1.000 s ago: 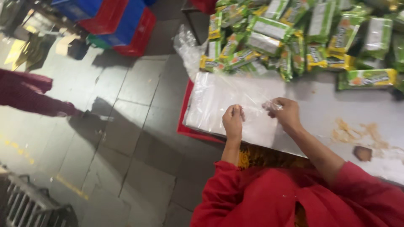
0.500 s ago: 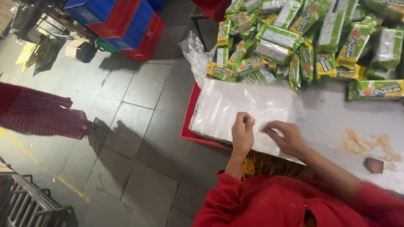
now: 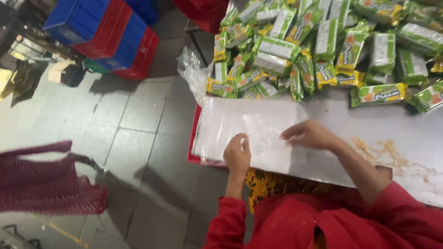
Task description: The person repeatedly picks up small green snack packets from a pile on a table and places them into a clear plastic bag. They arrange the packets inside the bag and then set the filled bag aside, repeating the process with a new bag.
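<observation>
On the counter (image 3: 369,138) edge, my left hand (image 3: 236,154) pins the stack of clear plastic bags (image 3: 244,129) while my right hand (image 3: 307,133), fingers together, pinches up the top one; next, I judge, peeling it free near the green packets (image 3: 323,50).

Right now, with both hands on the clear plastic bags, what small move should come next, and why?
Probably pinch and peel up the top bag: the left hand and right hand both rest on the flat stack of clear plastic bags, and the green packets lie piled just beyond.

Left hand (image 3: 237,154), right hand (image 3: 308,134) pinching clear plastic bag (image 3: 244,131) on table (image 3: 406,133); green packets (image 3: 323,46) heaped behind.
</observation>
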